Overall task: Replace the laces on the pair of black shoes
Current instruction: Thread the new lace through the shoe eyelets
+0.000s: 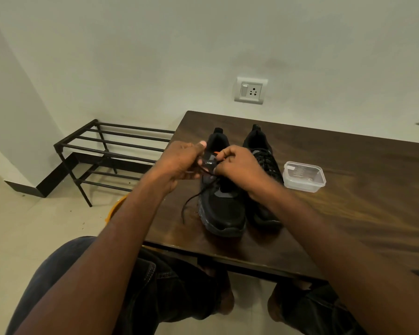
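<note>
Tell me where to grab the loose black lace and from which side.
Pinch the lace near its free tip, coming from the left of the left shoe. That end lies bare on the table, clear of both hands; the upper part is crowded by the left hand and right hand.

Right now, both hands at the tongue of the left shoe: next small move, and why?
Probably pull the black lace on through the top of the left shoe. Both the left hand and right hand pinch near its tongue, a loose end trails onto the table, and the lower eyelets look empty, while the right shoe is laced.
</note>
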`<state>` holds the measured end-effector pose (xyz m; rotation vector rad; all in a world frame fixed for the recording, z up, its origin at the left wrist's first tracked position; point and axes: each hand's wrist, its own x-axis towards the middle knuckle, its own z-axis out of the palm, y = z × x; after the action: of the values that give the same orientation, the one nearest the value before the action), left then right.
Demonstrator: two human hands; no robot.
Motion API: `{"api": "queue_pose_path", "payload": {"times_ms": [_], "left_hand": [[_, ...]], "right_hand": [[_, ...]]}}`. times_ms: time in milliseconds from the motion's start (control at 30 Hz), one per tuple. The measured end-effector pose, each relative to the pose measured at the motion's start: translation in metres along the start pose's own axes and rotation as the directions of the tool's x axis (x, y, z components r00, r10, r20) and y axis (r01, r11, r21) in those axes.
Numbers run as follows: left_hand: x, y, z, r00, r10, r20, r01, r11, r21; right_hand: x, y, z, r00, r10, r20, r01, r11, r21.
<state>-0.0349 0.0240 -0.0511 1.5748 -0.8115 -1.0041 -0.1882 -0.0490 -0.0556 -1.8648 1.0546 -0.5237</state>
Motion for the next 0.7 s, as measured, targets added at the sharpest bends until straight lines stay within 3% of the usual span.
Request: {"api": "queue_pose_path", "payload": {"times_ms": [33,100,200,300,400,500,600,700], "left_hand": [[0.000,0.003,0.000,1.000,0.000,-0.016,-0.002,0.995,-0.099],[0.002,0.004,0.000,0.997,0.071,-0.044,-0.078,0.974,-0.213],[0.000,0.010,0.006,0.970,0.238,-0.042,-0.241,0.968,-0.067],[-0.006,0.019,0.014,0.936,0.343,0.073,-0.350,0.928,0.125],[-0.009,0.022,0.018,0.903,0.397,0.163,-0.424,0.885,0.191],[-0.002,0.011,0.019,0.844,0.522,0.123,-0.533,0.792,0.297],[0.001,0.003,0.018,0.736,0.675,0.044,-0.593,0.612,0.523],[-0.001,0.001,0.016,0.687,0.721,0.087,-0.608,0.506,0.612]], "right_hand": [[-0.001,-0.006,-0.010,0.998,0.001,0.067,-0.004,0.999,0.047],[-0.004,-0.020,-0.032,0.976,-0.063,0.209,0.068,0.998,-0.016],[-0.013,-0.039,-0.061,0.944,-0.177,0.279,0.218,0.968,-0.123],[-0.014,-0.045,-0.070,0.922,-0.334,0.194,0.359,0.926,-0.114],[-0.006,-0.039,-0.063,0.891,-0.453,-0.027,0.451,0.890,-0.069],[0.001,-0.027,-0.053,0.913,-0.375,-0.163,0.376,0.926,-0.020],[0.000,-0.019,-0.043,0.981,-0.161,-0.106,0.177,0.969,0.173],[0.000,-0.015,-0.038,0.993,-0.114,-0.029,0.117,0.971,0.209]]}}
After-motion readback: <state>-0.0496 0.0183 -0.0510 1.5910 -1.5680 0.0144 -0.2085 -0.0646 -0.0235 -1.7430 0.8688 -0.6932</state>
